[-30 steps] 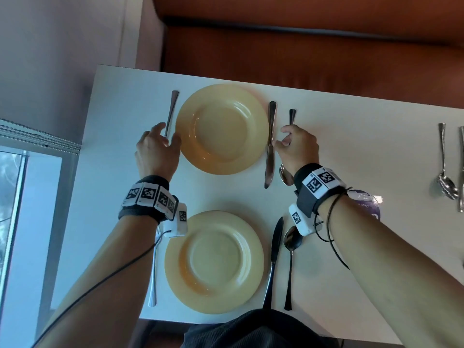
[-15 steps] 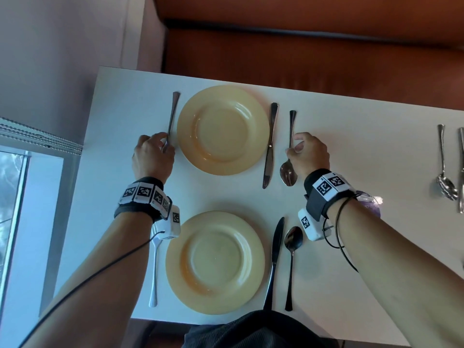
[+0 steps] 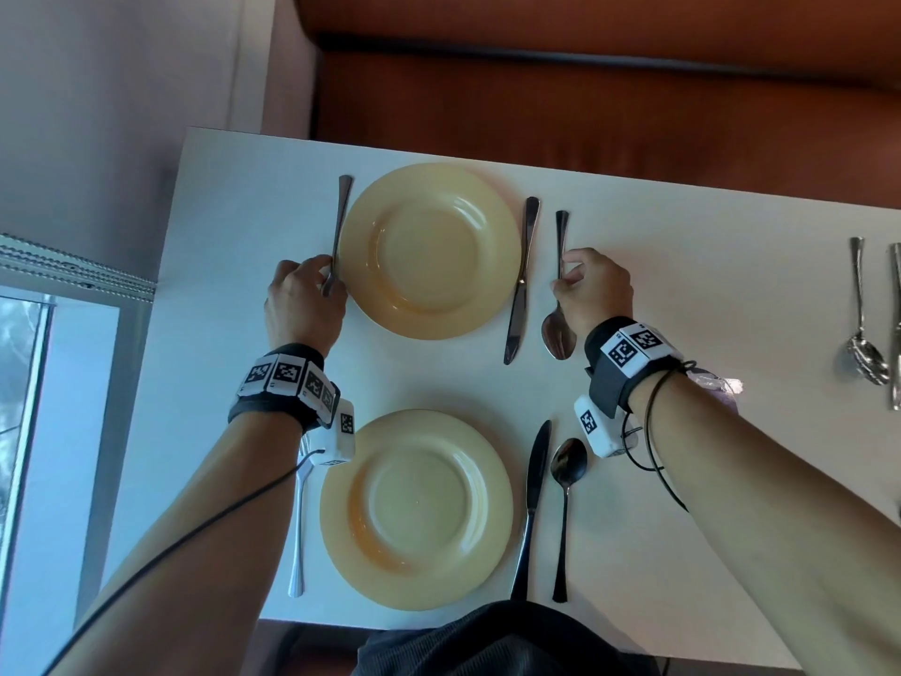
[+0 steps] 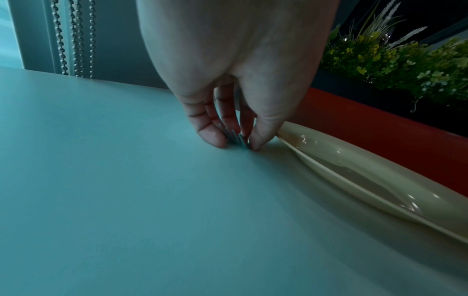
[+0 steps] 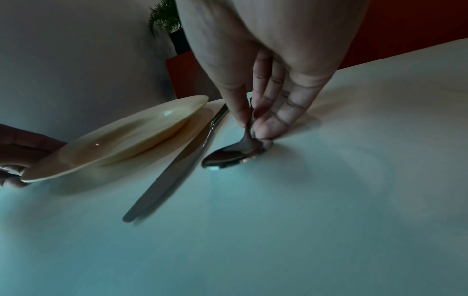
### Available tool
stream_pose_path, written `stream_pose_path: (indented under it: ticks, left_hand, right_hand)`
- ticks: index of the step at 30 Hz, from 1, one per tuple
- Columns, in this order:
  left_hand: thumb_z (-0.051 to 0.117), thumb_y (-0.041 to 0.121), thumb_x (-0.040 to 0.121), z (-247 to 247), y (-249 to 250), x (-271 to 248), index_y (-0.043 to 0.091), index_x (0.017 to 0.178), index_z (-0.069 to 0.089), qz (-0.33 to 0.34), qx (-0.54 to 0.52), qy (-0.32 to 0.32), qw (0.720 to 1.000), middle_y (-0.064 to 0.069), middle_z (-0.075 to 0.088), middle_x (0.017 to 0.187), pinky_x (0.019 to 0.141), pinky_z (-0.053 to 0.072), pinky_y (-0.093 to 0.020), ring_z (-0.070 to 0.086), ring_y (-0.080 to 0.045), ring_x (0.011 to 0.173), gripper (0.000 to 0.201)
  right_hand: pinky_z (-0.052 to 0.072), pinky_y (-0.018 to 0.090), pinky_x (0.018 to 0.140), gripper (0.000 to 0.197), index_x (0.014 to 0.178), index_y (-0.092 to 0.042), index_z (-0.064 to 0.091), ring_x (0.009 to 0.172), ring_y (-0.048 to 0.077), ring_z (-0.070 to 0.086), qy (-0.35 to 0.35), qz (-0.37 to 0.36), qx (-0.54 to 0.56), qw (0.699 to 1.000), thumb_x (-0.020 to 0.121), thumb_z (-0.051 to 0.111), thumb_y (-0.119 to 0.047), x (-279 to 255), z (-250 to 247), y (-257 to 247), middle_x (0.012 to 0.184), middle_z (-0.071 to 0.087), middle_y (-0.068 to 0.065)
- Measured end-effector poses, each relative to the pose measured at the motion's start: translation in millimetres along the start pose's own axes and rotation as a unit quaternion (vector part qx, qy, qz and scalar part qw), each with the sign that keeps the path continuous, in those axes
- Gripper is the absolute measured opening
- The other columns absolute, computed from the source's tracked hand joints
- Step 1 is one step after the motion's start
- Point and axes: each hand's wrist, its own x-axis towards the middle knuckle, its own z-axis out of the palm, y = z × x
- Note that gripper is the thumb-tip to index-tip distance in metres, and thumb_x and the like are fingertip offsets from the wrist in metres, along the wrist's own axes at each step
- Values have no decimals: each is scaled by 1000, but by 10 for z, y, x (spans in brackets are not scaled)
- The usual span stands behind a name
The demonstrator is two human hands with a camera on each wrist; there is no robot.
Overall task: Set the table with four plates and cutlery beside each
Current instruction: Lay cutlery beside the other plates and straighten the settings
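Observation:
Two yellow plates lie on the white table (image 3: 234,226): a far plate (image 3: 429,250) and a near plate (image 3: 417,509). My left hand (image 3: 312,295) pinches the far fork (image 3: 339,226) near its tines (image 4: 234,138), just left of the far plate (image 4: 367,180). My right hand (image 3: 592,290) pinches the far spoon (image 3: 560,329) by its neck (image 5: 247,132), to the right of the far knife (image 3: 520,280). The near plate has a fork (image 3: 298,529) on its left and a knife (image 3: 532,500) and spoon (image 3: 565,490) on its right.
More cutlery lies at the table's right end: a spoon (image 3: 865,329) and another piece (image 3: 896,324) at the frame edge. An orange bench (image 3: 585,104) runs behind the table. A window with bead chains (image 4: 73,38) stands at the left. A small packet (image 3: 716,380) lies under my right forearm.
Both hands have drawn back toward me along the fork and the spoon. The spoon has shifted slightly right, clear of the knife, and its bowl now shows.

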Motion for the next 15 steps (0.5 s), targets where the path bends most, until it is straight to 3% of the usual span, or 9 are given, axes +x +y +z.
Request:
stream_pose_path:
  ticks: [8, 15]
  left_hand:
    - [60, 31, 90, -22, -29, -57, 24, 119, 67, -14, -16, -9, 1000, -12, 61, 114, 84, 50, -42, 63, -36, 96, 31]
    - [59, 37, 92, -67, -118, -108, 18, 126, 62, -8, -23, 2, 1000, -10, 62, 117, 85, 49, -41, 64, -32, 98, 39]
  right_hand:
    - [55, 42, 90, 32, 117, -19, 65, 87, 26, 70, -9, 5, 31, 999, 85, 68, -15, 64, 20, -50, 98, 73, 1]
    - [56, 45, 88, 33, 116, -18, 65, 83, 26, 70, -9, 4, 41, 999, 83, 69, -14, 52, 56, -57, 95, 73, 0]
